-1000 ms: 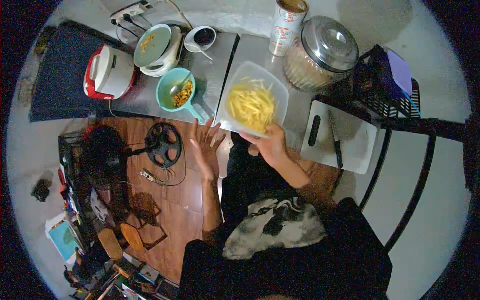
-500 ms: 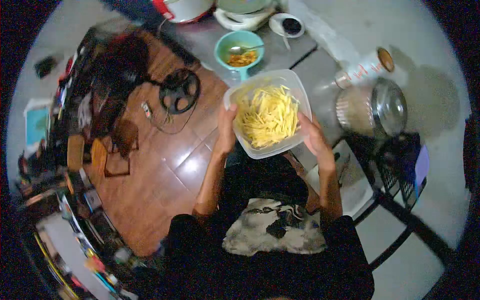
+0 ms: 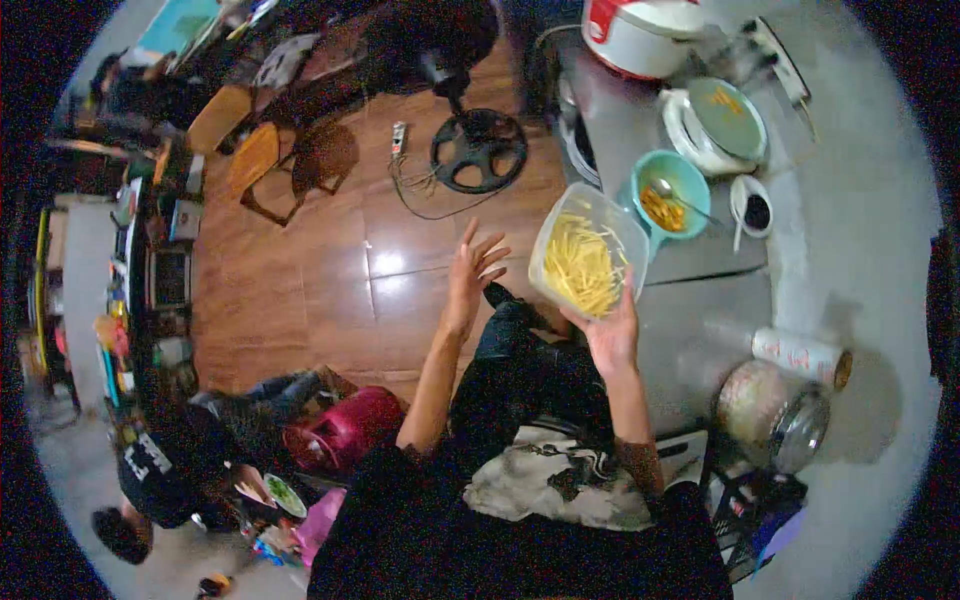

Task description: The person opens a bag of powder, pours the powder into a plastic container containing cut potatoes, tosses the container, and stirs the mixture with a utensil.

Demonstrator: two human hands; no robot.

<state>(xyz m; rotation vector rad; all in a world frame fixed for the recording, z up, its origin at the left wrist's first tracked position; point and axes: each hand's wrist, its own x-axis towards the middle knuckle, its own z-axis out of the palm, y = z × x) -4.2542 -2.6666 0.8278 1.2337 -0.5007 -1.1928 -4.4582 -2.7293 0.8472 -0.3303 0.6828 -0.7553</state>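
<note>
A clear plastic container holds pale yellow strips cut like matchsticks. My right hand grips its near side, thumb along the wall and the rest of the fingers partly hidden beneath. Off to the left, my left hand is empty, its fingers spread above the floor. Just beyond the container stands a turquoise bowl with a handle, holding orange-brown pieces of food and a spoon.
On the counter are a red-and-white rice cooker, a lidded pot, a small dish of dark stuff, a paper roll and a big jar. A fan base and red gas cylinder stand on the floor. Another person is at lower left.
My left hand has let go of the container and opened to the left. My right hand alone keeps hold of it. The view has turned left, bringing another person into sight.
</note>
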